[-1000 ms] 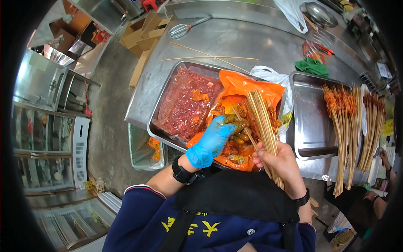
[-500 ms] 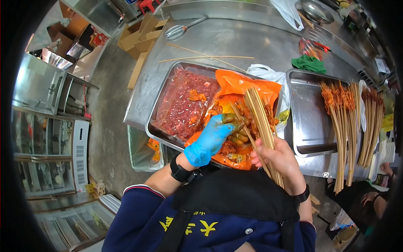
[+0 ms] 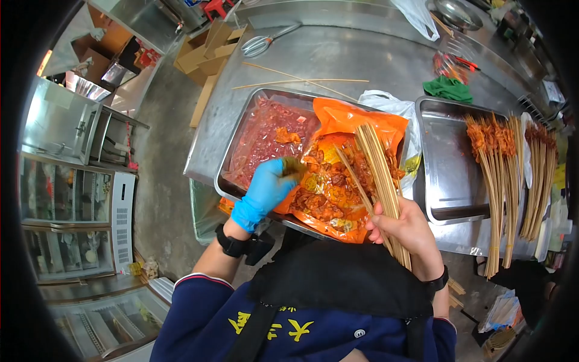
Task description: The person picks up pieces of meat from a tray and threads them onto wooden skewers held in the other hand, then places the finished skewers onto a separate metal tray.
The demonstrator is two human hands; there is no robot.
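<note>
Head view: your L hand point(image 3: 265, 192), gloved, fingers pinched shut on a meat piece point(image 3: 293, 166) at the orange bag point(image 3: 350, 120) edge, in the tray point(image 3: 240, 130). R hand point(image 3: 409, 232) fisted round the skewer bundle point(image 3: 377, 163). Tip: hold pinch firm, thumb one stick fwd.

On the grey steel table point(image 3: 338, 54) we log a rectangular steel tray point(image 3: 238, 136). In it, a clear plastic bag of red meat point(image 3: 265, 136) lies left and an orange plastic bag of marinated pieces point(image 3: 356, 120) lies right (edges touching). Right of it is a second steel tray point(image 3: 446, 175), with wooden meat skewers point(image 3: 491, 175) across its right edge.
</note>
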